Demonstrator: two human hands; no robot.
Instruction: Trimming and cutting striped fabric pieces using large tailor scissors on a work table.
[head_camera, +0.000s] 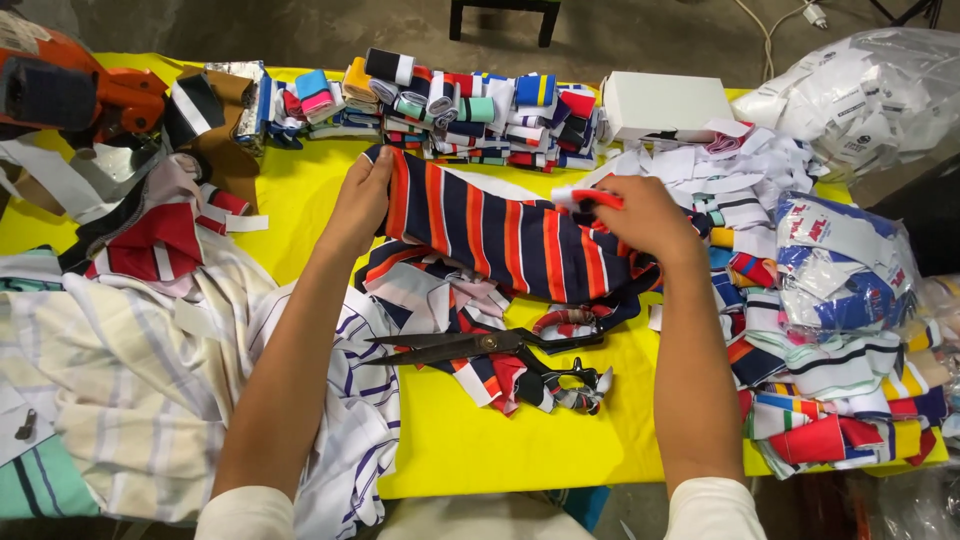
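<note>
My left hand (362, 200) grips the left end of a navy knit strip with orange and white stripes (500, 240), stretched flat across the yellow table (480, 440). My right hand (645, 218) pinches the strip's right end, with a small red and white piece by the fingers. Large black scissors (480, 347) lie shut on fabric scraps just in front of the strip, between my forearms.
Rows of folded striped collars (470, 110) line the far edge beside a white box (665, 103). Loose collars and bagged pieces (840, 270) pile up at the right. Striped cloth (130, 370) lies at the left, with an orange machine (70, 85) behind it.
</note>
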